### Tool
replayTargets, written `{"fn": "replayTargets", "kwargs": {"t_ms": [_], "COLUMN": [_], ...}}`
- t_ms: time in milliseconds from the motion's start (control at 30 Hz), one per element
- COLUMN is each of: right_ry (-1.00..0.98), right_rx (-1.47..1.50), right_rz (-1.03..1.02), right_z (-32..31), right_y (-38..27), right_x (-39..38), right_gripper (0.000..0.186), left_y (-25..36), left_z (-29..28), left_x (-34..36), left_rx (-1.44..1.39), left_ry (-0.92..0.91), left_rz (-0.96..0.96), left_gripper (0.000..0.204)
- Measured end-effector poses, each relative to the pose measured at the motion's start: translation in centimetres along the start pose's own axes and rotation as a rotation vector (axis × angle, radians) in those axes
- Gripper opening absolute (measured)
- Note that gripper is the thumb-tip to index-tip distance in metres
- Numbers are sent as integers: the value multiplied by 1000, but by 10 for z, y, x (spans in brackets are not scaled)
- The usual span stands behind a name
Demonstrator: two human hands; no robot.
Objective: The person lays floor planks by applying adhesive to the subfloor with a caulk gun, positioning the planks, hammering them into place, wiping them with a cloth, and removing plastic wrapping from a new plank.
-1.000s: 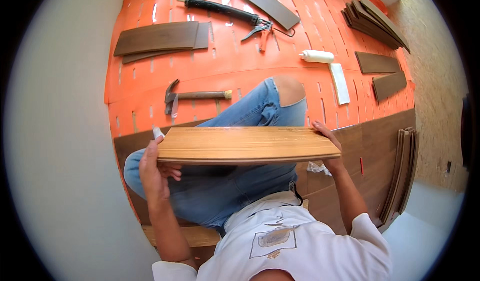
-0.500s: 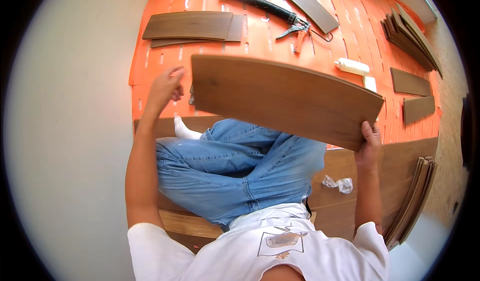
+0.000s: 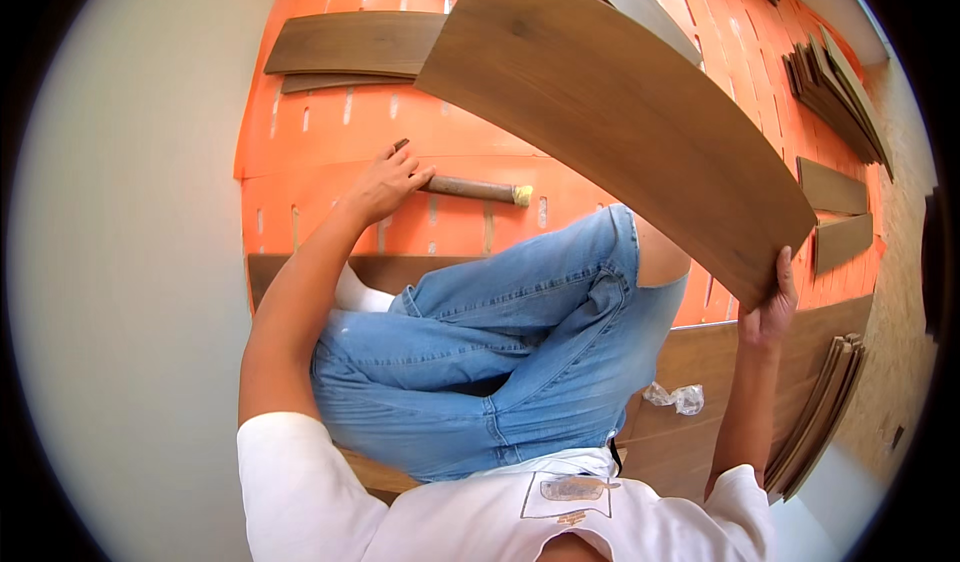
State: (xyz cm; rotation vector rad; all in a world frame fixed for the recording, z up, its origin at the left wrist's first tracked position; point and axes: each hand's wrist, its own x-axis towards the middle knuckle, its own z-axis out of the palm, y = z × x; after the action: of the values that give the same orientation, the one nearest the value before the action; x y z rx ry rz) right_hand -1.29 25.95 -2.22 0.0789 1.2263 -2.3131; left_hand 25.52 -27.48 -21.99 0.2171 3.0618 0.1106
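Left hand (image 3: 385,184) dropped from plank (image 3: 620,122) onto hammer (image 3: 470,190) handle; right hand (image 3: 770,307) alone grips raised plank corner.

Brown plank (image 3: 620,112), raised, tilted

Left hand (image 3: 385,184): it has let go of the plank and now rests on the hammer (image 3: 470,189).
Plank (image 3: 620,122): now lifted and tilted, held only by the right hand (image 3: 770,307).
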Motion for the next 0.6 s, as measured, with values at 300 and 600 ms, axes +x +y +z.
{"fn": "replayTargets", "kwargs": {"t_ms": [300, 600], "right_ry": [90, -129], "right_rx": [-164, -21], "right_rz": [85, 334], "right_z": [87, 88], "right_y": [60, 62], "right_x": [25, 27], "right_gripper": [41, 49], "left_y": [8, 81], "left_z": [0, -83], "left_x": [98, 51], "left_rx": [-658, -1423], "left_ry": [368, -39], "left_rz": [-320, -321], "left_gripper": [44, 58]}}
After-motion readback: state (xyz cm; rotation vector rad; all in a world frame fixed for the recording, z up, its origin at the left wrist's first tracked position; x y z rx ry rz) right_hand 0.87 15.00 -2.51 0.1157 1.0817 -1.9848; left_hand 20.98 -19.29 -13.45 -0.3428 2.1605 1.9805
